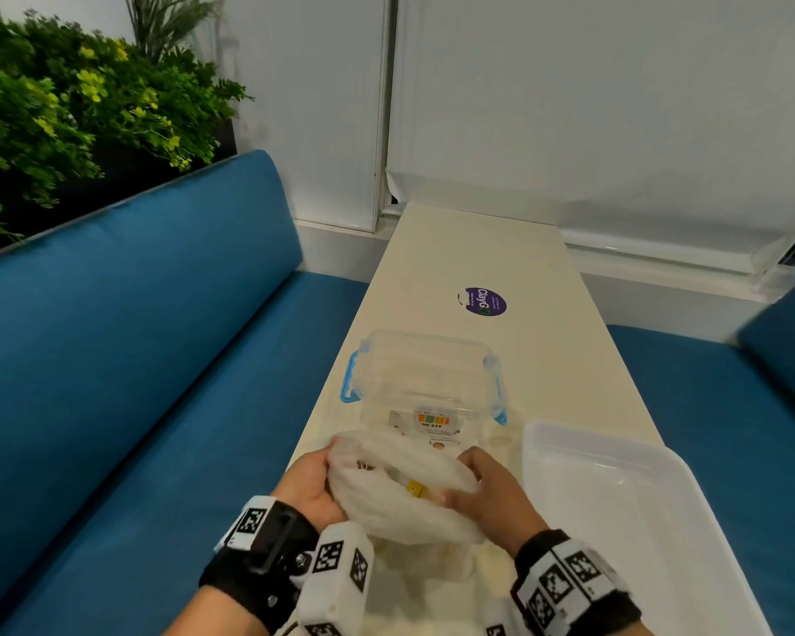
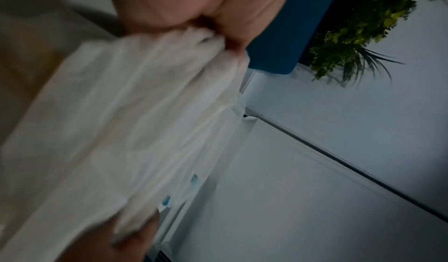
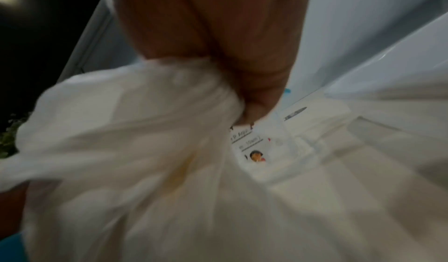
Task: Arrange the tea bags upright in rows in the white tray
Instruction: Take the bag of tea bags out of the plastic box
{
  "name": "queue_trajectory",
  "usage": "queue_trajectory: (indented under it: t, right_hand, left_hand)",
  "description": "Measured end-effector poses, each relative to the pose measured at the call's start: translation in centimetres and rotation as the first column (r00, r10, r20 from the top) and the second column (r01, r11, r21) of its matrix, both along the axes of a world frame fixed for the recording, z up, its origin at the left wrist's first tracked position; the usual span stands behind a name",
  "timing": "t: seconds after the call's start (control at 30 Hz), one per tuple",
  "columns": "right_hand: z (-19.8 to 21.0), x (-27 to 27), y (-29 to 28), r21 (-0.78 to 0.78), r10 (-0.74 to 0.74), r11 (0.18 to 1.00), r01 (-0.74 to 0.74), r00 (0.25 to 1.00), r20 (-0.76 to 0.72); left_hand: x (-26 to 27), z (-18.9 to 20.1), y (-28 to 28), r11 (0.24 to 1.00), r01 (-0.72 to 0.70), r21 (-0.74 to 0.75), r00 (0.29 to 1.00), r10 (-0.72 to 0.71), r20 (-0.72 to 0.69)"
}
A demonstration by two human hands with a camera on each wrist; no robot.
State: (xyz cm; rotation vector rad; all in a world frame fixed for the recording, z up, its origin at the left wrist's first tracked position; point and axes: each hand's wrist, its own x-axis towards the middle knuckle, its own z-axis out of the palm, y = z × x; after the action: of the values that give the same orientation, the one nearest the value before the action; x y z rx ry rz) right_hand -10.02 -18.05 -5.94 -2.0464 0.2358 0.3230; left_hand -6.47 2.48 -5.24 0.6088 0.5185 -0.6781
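The white tray (image 1: 625,488) is sitting at the near right corner of the counter (image 1: 501,250), its right side overhanging the counter's right edge, and nothing is lying in it. No tea bags are showing plainly; only a small yellow item (image 1: 416,487) is glimmering through a translucent white plastic bag (image 1: 400,488) that both hands are holding above the near end of the counter, just left of the tray. The left hand (image 1: 311,486) is gripping the bag's left side, fingers curled into the bunched plastic (image 2: 145,112), as the left wrist view is showing through heavy blur. The right hand (image 1: 492,488) is clutching the bag's right side, thumb and fingers folded over the gathered film (image 3: 145,151). Just beyond the bag, a clear plastic box (image 1: 425,378) with blue latches is standing open near the middle of the counter, a printed label visible on its near side. Farther toward the far end, a round purple sticker (image 1: 485,302) is lying flat on the counter.
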Motion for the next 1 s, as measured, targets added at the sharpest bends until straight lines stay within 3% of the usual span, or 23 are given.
queue_trajectory:
  t: [0.07,0.13,0.17,0.2,0.27,0.3,0.33,0.4,0.43,0.5,0.53,0.57,0.6,0.67,0.7,0.73,0.77,0.8,0.83,0.87,0.9,0.93,1.0]
  right_hand:
    - [-0.4,0.2,0.0,-0.008,-0.154,0.988,0.155,0.983,0.095]
    - [-0.5,0.6,-0.1,0.228,-0.304,0.923,0.309,0.951,-0.057]
    - [-0.6,1.1,-0.2,0.400,-0.325,0.830,0.389,0.920,-0.219]
    - [-0.9,1.5,-0.4,0.571,-0.288,0.668,0.476,0.874,-0.391]
    - [-0.9,1.9,-0.4,0.702,-0.173,0.314,0.639,0.766,-0.619]
    - [-1.1,2.3,-0.5,0.697,-0.152,0.238,0.676,0.735,-0.661]
    - [-1.1,2.5,-0.3,0.691,-0.147,0.225,0.687,0.725,-0.673]
    - [-1.7,2.5,0.1,0.697,-0.111,0.288,0.657,0.746,-0.657]
    - [-1.8,2.3,0.3,0.687,-0.090,0.339,0.642,0.749,-0.656]
    - [-2.5,2.1,0.5,0.642,-0.094,0.528,0.556,0.790,-0.606]
    - [-2.7,2.1,0.5,0.578,-0.140,0.643,0.502,0.819,-0.556]
    - [-2.8,2.0,0.5,0.483,-0.199,0.750,0.452,0.851,-0.486]
    - [-3.0,2.1,0.6,0.370,-0.259,0.834,0.408,0.883,-0.391]
    - [-3.1,1.7,0.5,0.120,-0.316,0.933,0.339,0.932,-0.177]
    - [-3.3,1.5,0.4,-0.009,-0.299,0.954,0.299,0.952,-0.060]
    - [-3.7,1.2,0.5,-0.156,-0.240,0.956,0.250,0.968,0.077]
    - [-3.5,0.7,0.8,-0.280,-0.142,0.939,0.202,0.965,0.222]
    - [-3.4,0.2,1.2,-0.382,-0.008,0.912,0.152,0.935,0.353]
    - [-3.1,-0.1,1.6,-0.445,0.141,0.892,0.075,0.891,0.432]
    - [-2.9,-0.4,2.0,-0.508,0.278,0.861,-0.017,0.853,0.442]
    - [-2.8,-0.6,2.4,-0.589,0.403,0.805,-0.076,0.799,0.447]
    - [-2.5,-0.8,2.9,-0.623,0.477,0.767,-0.155,0.786,0.393]
    - [-1.9,-0.8,3.8,-0.614,0.489,0.749,-0.251,0.834,0.255]
  left_hand:
    - [-0.2,-0.2,0.1,0.998,0.051,-0.021,0.998,-0.050,0.029]
    - [-0.5,-1.0,0.7,0.995,0.096,-0.021,0.994,-0.095,0.063]
    - [-0.6,-1.8,1.2,0.993,0.120,-0.014,0.989,-0.119,0.086]
    - [-0.9,-2.5,1.5,0.990,0.141,0.003,0.982,-0.141,0.126]
    - [-1.3,-4.4,2.1,0.963,0.224,0.150,0.942,-0.254,0.222]
    - [-1.5,-5.0,2.3,0.928,0.261,0.266,0.913,-0.327,0.246]
    - [-1.8,-5.2,2.2,0.887,0.264,0.379,0.889,-0.376,0.261]
    - [-2.2,-5.5,2.0,0.796,0.168,0.582,0.851,-0.415,0.323]
    - [-2.2,-5.6,1.8,0.714,0.051,0.698,0.825,-0.425,0.373]
    - [-2.1,-5.6,1.5,0.448,-0.212,0.869,0.769,-0.472,0.431]
    - [-2.1,-5.1,1.3,0.379,-0.288,0.879,0.749,-0.482,0.454]
    - [-2.1,-4.6,1.0,0.368,-0.298,0.881,0.754,-0.475,0.454]
    - [-2.0,-4.2,0.8,0.413,-0.250,0.876,0.797,-0.426,0.428]
    - [-1.9,-3.6,0.5,0.612,-0.055,0.789,0.917,-0.281,0.282]
    - [-1.8,-3.4,0.4,0.677,0.011,0.736,0.949,-0.239,0.205]
    - [-1.8,-3.4,0.4,0.678,0.068,0.732,0.955,-0.257,0.150]
    - [-1.7,-3.6,0.3,0.587,0.100,0.803,0.927,-0.349,0.140]
    - [-1.6,-3.9,0.4,0.414,0.057,0.908,0.875,-0.460,0.155]
    - [-1.7,-4.1,0.5,0.220,-0.061,0.973,0.818,-0.547,0.176]
    - [-1.9,-4.2,0.6,0.081,-0.225,0.971,0.757,-0.612,0.226]
    - [-2.2,-3.9,0.4,0.001,-0.385,0.923,0.677,-0.680,0.283]
    - [-2.5,-3.5,0.1,-0.032,-0.507,0.862,0.578,-0.754,0.312]
    - [-2.8,-2.4,-1.0,-0.124,-0.575,0.808,0.446,-0.876,0.184]
